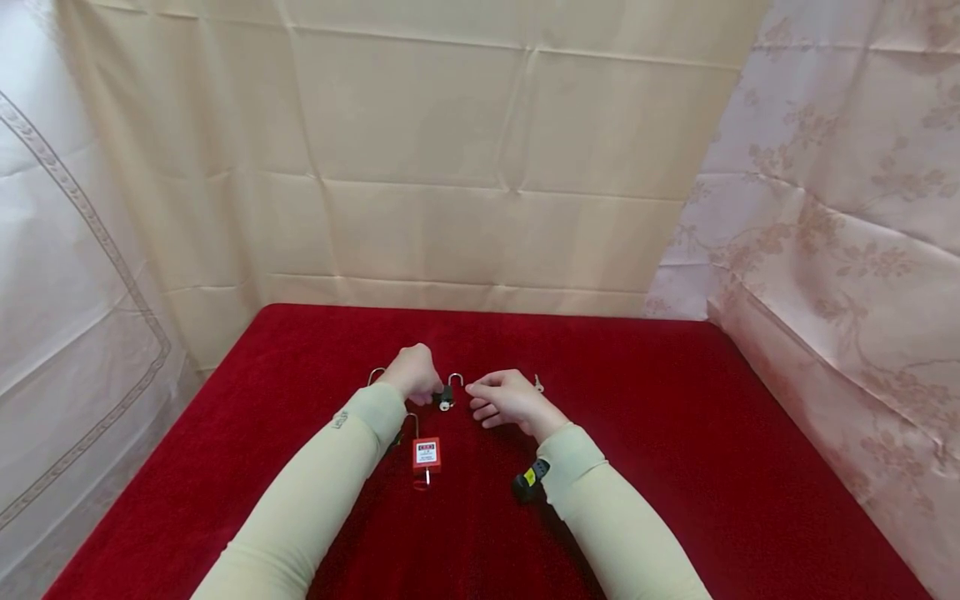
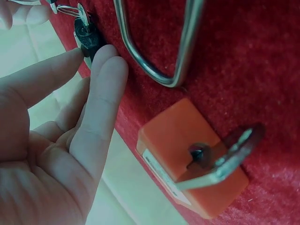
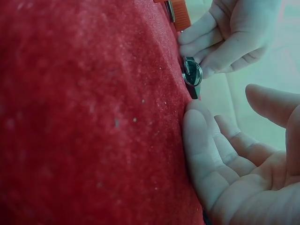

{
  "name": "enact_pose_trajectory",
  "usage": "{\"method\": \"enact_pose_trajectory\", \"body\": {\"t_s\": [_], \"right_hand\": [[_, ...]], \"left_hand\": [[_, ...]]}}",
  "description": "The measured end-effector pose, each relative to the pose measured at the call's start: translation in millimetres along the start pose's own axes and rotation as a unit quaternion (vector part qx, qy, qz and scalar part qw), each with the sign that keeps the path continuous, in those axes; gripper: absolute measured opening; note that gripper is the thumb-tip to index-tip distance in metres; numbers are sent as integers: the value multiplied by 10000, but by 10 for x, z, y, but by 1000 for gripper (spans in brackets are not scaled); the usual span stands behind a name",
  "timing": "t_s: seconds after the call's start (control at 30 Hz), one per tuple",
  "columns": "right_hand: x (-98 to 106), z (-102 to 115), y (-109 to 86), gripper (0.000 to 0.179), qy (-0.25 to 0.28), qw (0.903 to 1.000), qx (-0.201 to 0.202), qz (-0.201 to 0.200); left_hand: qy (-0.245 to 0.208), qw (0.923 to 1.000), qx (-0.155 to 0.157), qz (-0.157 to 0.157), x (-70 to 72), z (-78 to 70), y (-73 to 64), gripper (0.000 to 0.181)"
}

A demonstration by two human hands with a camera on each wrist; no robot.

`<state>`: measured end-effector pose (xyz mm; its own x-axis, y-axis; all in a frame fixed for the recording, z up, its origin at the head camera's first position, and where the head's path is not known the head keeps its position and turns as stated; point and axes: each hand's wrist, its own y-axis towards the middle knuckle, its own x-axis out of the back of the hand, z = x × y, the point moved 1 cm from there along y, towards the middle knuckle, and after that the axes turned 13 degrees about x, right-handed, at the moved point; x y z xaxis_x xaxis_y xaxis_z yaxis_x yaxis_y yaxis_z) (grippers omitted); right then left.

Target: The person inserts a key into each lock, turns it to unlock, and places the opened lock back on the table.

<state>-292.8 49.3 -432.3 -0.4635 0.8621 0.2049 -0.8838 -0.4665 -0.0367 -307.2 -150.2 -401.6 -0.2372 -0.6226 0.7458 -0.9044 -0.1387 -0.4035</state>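
Observation:
A small black padlock (image 1: pixel 446 392) lies on the red cloth with its shackle pointing away and a key on a ring in its near end. My left hand (image 1: pixel 414 377) pinches this padlock between thumb and fingertips; the left wrist view shows the black body (image 2: pixel 89 40) between them. Just right of it, my right hand (image 1: pixel 513 402) rests with loosely bent fingers and nothing visible in them. In the right wrist view its fingertips (image 3: pixel 196 122) touch the cloth close to the padlock (image 3: pixel 192 75). Nearer me lies a red padlock (image 1: pixel 426 454) with a key in it.
Another metal shackle (image 1: pixel 375 374) shows behind my left hand, its body hidden. A loose key (image 1: pixel 538 383) lies beyond my right hand. A black device with a yellow label (image 1: pixel 531 481) sits by the right cuff. Fabric drapes (image 1: pixel 480 167) stand behind the red-covered table (image 1: pixel 675 433).

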Motion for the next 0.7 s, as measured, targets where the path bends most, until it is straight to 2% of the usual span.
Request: {"method": "enact_pose_trajectory", "body": {"t_s": [0.23,0.4,0.53,0.7], "right_hand": [[80,60,-22,38,-176,9998,102,-7],[193,146,-37,39,-285,9992,260,-50],[307,225,-69,38,-334,9985,361,-221],[454,316,-152,38,-405,9969,555,-384]], "left_hand": [[151,9996,-198,-99,72,-15,-42,18],[238,9979,-544,-273,156,-66,-100,27],[-112,9949,-848,-533,211,-121,-170,29],[-620,9850,-1296,-952,240,-181,-272,24]]}}
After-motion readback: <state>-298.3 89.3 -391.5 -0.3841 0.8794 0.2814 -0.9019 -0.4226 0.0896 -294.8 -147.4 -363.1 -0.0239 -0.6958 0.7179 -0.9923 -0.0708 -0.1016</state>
